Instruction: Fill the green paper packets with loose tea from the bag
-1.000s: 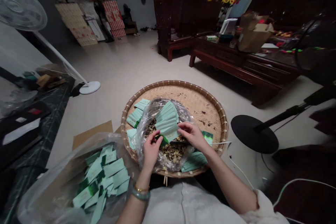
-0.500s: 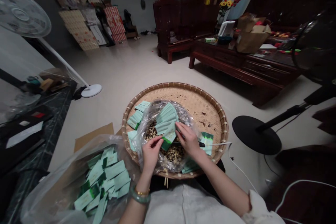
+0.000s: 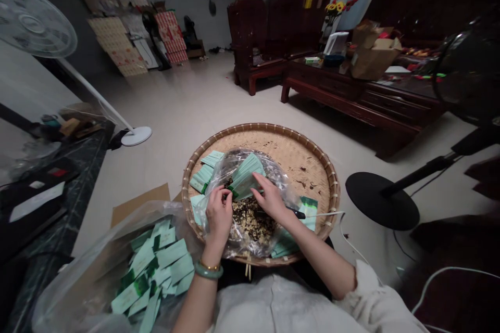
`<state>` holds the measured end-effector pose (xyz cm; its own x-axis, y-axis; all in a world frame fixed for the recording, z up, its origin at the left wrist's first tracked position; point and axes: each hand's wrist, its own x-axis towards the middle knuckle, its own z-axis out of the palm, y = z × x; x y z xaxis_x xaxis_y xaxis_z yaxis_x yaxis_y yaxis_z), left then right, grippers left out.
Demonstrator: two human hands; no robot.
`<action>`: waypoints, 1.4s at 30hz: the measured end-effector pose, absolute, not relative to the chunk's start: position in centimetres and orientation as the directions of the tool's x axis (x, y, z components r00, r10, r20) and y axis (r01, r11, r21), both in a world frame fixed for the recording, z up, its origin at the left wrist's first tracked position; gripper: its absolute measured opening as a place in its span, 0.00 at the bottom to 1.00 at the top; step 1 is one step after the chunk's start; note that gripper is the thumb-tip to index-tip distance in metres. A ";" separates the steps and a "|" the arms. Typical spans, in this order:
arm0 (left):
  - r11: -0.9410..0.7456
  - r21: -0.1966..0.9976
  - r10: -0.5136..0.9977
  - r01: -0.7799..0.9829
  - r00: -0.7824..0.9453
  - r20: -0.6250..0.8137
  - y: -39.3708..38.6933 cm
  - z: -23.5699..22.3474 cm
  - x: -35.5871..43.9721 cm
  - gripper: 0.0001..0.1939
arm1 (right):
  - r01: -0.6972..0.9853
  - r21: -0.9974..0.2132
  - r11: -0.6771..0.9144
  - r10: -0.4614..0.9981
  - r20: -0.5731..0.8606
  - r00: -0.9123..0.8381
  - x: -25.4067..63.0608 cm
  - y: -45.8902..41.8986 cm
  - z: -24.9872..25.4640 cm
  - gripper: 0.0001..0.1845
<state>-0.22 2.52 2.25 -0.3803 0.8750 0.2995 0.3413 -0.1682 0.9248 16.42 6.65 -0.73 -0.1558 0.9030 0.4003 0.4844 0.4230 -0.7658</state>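
A clear plastic bag (image 3: 253, 250) of dried dark and pale flakes (image 3: 253, 221) lies in a round woven bamboo tray (image 3: 300, 145). On the flakes rests a fanned stack of light green sachets (image 3: 250, 164). My left hand (image 3: 219, 216) pinches at the dark green end of the front sachet (image 3: 242, 187). At that sachet's right edge is my right hand (image 3: 271, 200), thumb and fingers apart, fingertips close to or touching it. Below my right wrist lies a black-handled tool (image 3: 297, 213) with a white cord; its front part is hidden.
More sachets lie along the tray's left side (image 3: 202, 177) and right side (image 3: 310, 208). A large clear bag (image 3: 82, 281) of loose sachets stands at left. A white fan (image 3: 136, 135), a black fan base (image 3: 380, 200) and a wooden table (image 3: 351, 93) stand around.
The sachet held between both hands over the flakes has moved up and left against the stack. My left hand has shifted up with it, uncovering more flakes; my right fingers have spread.
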 end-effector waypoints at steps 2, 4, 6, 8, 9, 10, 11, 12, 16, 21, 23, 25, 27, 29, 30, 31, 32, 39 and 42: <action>-0.197 0.910 0.851 0.364 -0.397 0.343 2.8 2.8 -0.3 0.02 | 0.478 -0.763 0.435 0.896 0.419 -0.147 16.1 7.0 -0.7 0.25; -0.187 0.903 0.867 0.387 -0.367 0.337 2.7 2.8 -0.4 0.02 | 0.440 -0.782 0.441 0.891 0.439 -0.112 16.0 6.9 -0.5 0.20; -0.167 0.909 0.903 0.383 -0.311 0.296 2.4 2.5 -0.2 0.03 | 0.395 -0.809 0.436 0.892 0.448 -0.068 16.3 6.6 -0.3 0.11; -0.152 0.925 0.925 0.350 -0.280 0.258 2.0 1.9 0.1 0.04 | 0.362 -0.828 0.427 0.893 0.450 -0.023 16.6 6.2 -0.1 0.06; -0.149 0.932 0.929 0.329 -0.276 0.246 1.8 1.6 0.3 0.04 | 0.353 -0.834 0.424 0.892 0.453 -0.001 16.8 6.0 0.0 0.06; -0.145 0.940 0.933 0.310 -0.274 0.234 1.6 1.4 0.5 0.04 | 0.346 -0.839 0.420 0.891 0.454 0.020 17.0 5.9 0.1 0.07; -0.139 0.948 0.935 0.287 -0.277 0.221 1.4 1.2 0.7 0.04 | 0.340 -0.843 0.417 0.890 0.454 0.035 17.1 5.8 0.1 0.07; -0.130 0.956 0.938 0.262 -0.280 0.205 1.2 1.0 0.9 0.04 | 0.335 -0.846 0.414 0.890 0.454 0.048 17.3 5.7 0.1 0.09; -0.093 0.983 0.939 0.161 -0.313 0.140 0.7 0.5 1.4 0.06 | 0.393 -0.829 0.397 0.888 0.456 0.064 17.4 5.5 -0.1 0.16; -0.046 0.994 0.943 0.100 -0.324 0.076 0.4 0.3 1.5 0.08 | 0.469 -0.777 0.419 0.860 0.506 0.069 17.2 4.9 -0.5 0.17; -0.028 0.996 0.944 0.083 -0.325 0.054 0.3 0.4 1.7 0.08 | 0.480 -0.754 0.448 0.835 0.544 0.076 17.3 4.6 -0.4 0.17; -0.017 0.998 0.945 0.056 -0.325 0.035 0.3 0.7 1.9 0.09 | 0.485 -0.733 0.477 0.811 0.580 0.077 17.3 4.5 -0.2 0.16; -0.007 0.999 0.946 0.033 -0.325 0.018 0.3 0.9 2.1 0.10 | 0.484 -0.715 0.504 0.790 0.608 0.076 17.5 4.4 -0.1 0.15; 0.006 1.000 0.944 0.015 -0.330 -0.001 0.3 1.1 2.2 0.11 | 0.475 -0.691 0.545 0.758 0.648 0.074 17.6 4.4 -0.2 0.14; 0.012 1.000 0.942 0.008 -0.335 -0.009 0.3 1.1 2.3 0.11 | 0.470 -0.676 0.568 0.739 0.670 0.071 17.6 4.4 -0.3 0.14; 0.016 1.000 0.940 0.003 -0.340 -0.014 0.4 1.1 2.3 0.12 | 0.465 -0.660 0.591 0.720 0.691 0.066 17.7 4.4 -0.4 0.15; 0.017 1.000 0.938 -0.002 -0.345 -0.017 0.4 1.1 2.3 0.12 | 0.458 -0.645 0.611 0.703 0.709 0.061 17.7 4.5 -0.6 0.15; 0.026 1.000 0.937 0.000 -0.348 -0.024 0.4 0.7 2.0 0.12 | 0.428 -0.674 0.602 0.732 0.680 0.039 17.8 4.5 -0.8 0.11; -0.002 0.998 0.951 0.059 -0.307 0.020 0.3 0.6 1.8 0.10 | 0.463 -0.736 0.493 0.804 0.589 0.080 18.1 4.5 0.0 0.07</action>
<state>1.77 0.31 0.65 -0.3073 0.9514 0.0201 0.0586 -0.0022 0.9983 18.06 4.54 -0.02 0.0803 0.8038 0.5894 0.4634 0.4934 -0.7361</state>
